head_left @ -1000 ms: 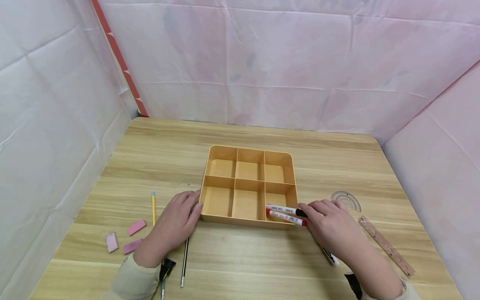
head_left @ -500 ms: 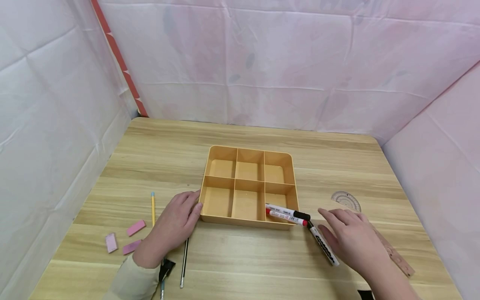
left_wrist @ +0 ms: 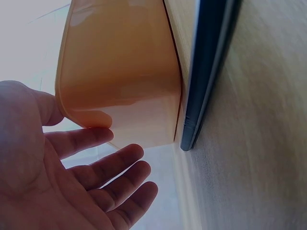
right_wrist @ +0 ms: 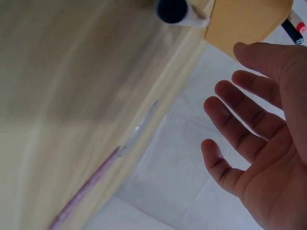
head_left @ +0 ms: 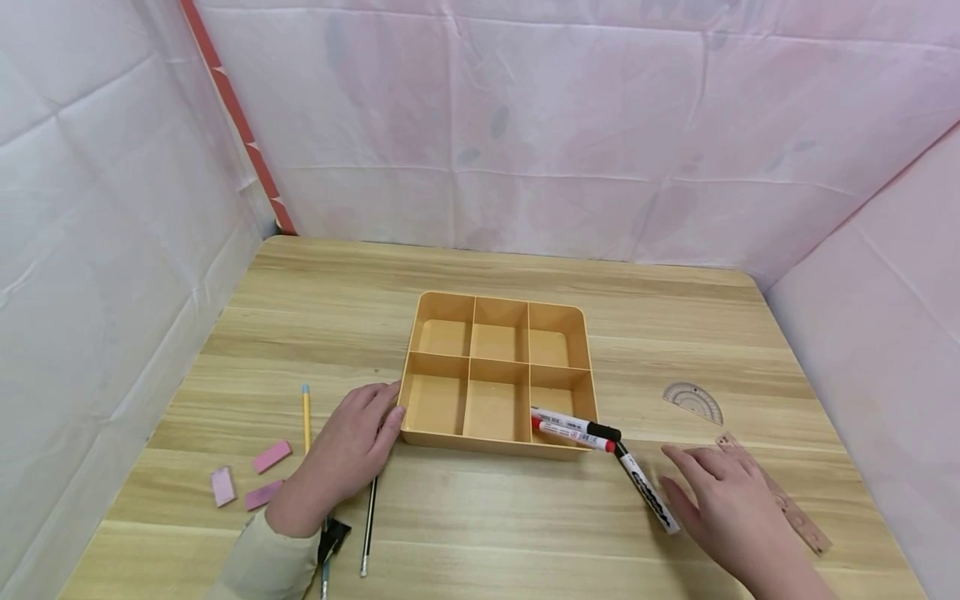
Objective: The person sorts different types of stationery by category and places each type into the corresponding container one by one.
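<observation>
A tan tray divided into six-like compartments is better told as a tan organizer tray (head_left: pixel 500 362) with several compartments, standing mid-table. My left hand (head_left: pixel 352 454) holds its near left corner, thumb at the rim and index fingertip on the outer wall in the left wrist view; the other fingers are spread. A black-capped marker (head_left: pixel 568 422) and a red-capped marker (head_left: pixel 572 434) lean in the near right compartment, their caps over the rim. A third marker (head_left: pixel 647 487) lies on the table beside them. Just right of it hovers my right hand (head_left: pixel 727 508), fingers relaxed, holding nothing.
A clear protractor (head_left: pixel 693 402) and a pinkish ruler (head_left: pixel 806 521) lie at the right. At the left are three pink erasers (head_left: pixel 272 456) and a yellow pencil (head_left: pixel 307 417). A black pencil (head_left: pixel 369 525) lies close by my left hand.
My right hand has let go of the two markers at the tray and drawn back to the right, past the third marker. My left hand and the tray stay put.
</observation>
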`<state>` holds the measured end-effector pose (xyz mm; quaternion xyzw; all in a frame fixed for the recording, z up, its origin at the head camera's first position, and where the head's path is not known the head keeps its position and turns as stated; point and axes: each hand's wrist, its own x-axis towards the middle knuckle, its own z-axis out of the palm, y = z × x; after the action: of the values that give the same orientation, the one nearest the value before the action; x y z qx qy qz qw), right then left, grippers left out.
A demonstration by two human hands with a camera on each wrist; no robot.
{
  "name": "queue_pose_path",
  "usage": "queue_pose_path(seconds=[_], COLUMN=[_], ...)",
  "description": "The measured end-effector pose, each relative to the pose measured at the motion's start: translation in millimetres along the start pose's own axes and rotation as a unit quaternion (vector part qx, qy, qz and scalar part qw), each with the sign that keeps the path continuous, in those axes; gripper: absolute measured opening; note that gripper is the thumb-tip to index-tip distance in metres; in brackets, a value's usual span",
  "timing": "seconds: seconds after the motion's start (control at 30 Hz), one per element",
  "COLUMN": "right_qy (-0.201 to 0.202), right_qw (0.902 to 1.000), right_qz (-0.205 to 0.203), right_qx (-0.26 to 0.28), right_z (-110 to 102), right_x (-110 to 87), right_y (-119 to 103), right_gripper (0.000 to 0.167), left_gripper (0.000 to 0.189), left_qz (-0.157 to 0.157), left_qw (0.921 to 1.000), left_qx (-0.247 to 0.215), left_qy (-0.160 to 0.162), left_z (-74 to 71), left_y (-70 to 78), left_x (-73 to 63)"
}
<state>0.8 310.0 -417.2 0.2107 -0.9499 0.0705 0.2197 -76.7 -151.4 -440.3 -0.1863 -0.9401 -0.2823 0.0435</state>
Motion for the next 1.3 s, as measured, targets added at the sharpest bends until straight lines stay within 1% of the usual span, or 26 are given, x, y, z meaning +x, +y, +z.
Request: queue_pose_path(seconds=[0.13,0.37,0.6,0.7,0.77,0.83,0.93,1.03,1.17,1.3], right_qy=[0.007,-0.016,0.007,0.008,0.001,-0.016,-0.057,-0.1,-0.127,-0.135], right_qw=[1.0,0.9998,0.9997,0.9997,0.9999,0.9998,0.997,0.9902,0.9842,0.9825], right_qz=[0.005,-0.001,-0.022,-0.023,-0.013,0.008,0.052,0.095,0.119,0.124], right_qx=[-0.001,-0.011,-0.003,0.0,0.0,-0.002,-0.01,-0.02,-0.029,-0.031], right_z=[2.6,4.9,13.6,16.1,16.1,14.0,10.1,7.3,6.8,7.7], right_x=[-8.8,-23.7,-40.9,-46.4,-49.9,-53.4,-58.5,-61.7,-64.0,-65.6], right_y=[1.5,2.5,6.8,8.3,8.4,7.4,3.3,-2.0,-5.8,-7.1], right_gripper=[0.069,0.074,0.068,0.067,0.066,0.057,0.043,0.041,0.04,0.04], left_gripper=[0.045,0.045,0.045,0.044,0.044,0.044,0.044,0.044,0.043,0.042], left_qz=[-0.002,0.0,0.003,0.004,0.004,0.004,0.005,0.005,0.007,0.012], left_qw=[1.0,1.0,1.0,1.0,1.0,1.0,1.0,1.0,1.0,0.9999], left_qx=[0.003,0.002,0.004,0.003,0.003,0.003,0.002,0.001,0.0,-0.001], left_qy=[-0.002,0.001,0.002,0.003,0.002,0.002,0.003,0.004,0.007,0.012], left_z=[0.5,1.2,2.6,2.4,2.4,2.9,3.2,3.5,3.4,3.5], left_y=[-0.2,-0.6,-2.2,-2.4,-2.4,-2.6,-3.2,-3.9,-4.2,-4.0], left_x=[0.4,0.3,-0.2,-0.2,0.0,0.1,0.1,0.1,0.1,0.3])
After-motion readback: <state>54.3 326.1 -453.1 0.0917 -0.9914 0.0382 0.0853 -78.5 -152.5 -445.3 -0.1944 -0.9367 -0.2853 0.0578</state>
